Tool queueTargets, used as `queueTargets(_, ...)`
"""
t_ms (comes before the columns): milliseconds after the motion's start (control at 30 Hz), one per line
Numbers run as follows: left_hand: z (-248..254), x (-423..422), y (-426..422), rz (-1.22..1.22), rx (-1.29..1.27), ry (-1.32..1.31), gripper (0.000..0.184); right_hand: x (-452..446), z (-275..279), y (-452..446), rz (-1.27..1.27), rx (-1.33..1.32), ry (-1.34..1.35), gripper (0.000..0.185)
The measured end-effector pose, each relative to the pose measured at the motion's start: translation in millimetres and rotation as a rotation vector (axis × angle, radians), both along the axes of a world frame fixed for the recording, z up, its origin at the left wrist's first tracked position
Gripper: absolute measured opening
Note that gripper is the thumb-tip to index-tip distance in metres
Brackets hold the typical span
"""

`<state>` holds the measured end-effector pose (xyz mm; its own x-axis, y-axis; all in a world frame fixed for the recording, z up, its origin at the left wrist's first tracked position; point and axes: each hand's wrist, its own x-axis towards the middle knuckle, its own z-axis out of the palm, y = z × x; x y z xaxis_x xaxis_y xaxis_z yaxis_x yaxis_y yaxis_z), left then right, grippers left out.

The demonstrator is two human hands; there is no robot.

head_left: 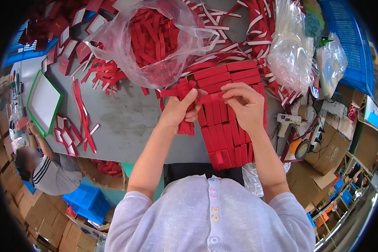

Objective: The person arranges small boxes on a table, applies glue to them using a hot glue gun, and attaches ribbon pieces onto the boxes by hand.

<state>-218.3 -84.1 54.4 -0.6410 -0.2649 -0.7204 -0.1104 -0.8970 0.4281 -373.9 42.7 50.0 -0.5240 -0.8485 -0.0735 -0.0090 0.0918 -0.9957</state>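
My left hand (181, 110) is closed round a bunch of red ribbon strips (186, 87), which stick out above and below the fingers. A single red strip (211, 99) stretches across from it to my right hand (247, 105), whose thumb and fingertips pinch together at its end. Beneath both hands lies a block of narrow red boxes (222, 138), packed side by side in rows near the table's front edge. Beyond my hands, a clear plastic bag (113, 44) stands open, filled with short red strips (153, 38).
Loose red and white strips (103, 75) lie over the grey table (126, 113). A green-edged tray (38, 117) and small red boxes (67, 136) are at the left. A glue gun (287, 119) sits at the right. At far left, another person (54, 174) works.
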Motion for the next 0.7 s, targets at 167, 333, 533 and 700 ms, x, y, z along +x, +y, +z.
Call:
queueTargets(167, -11.3, -1.7, -0.6, -0.055, -0.171, -0.07, 0.014, 1.2, -3.1, -3.9, 0.018, 0.014, -0.228, 0.019)
queueTargets(333, -25.5, -9.3, 1.6, -0.106, -0.682, -0.205, 0.014, -3.5, -4.1, -13.4, -0.09, 0.213, -0.429, 0.016)
queueTargets(533, -43.2, -31.0, -5.3, -0.087, -1.226, -0.359, 0.021, -3.6, -34.4, -35.6, -0.284, 0.199, 0.092, 0.013)
queueTargets(700, -52.1, -42.5, -12.3, -0.032, -1.392, -0.316, 0.016, -10.4, -45.1, -45.9, -0.308, 0.198, 0.325, 0.013)
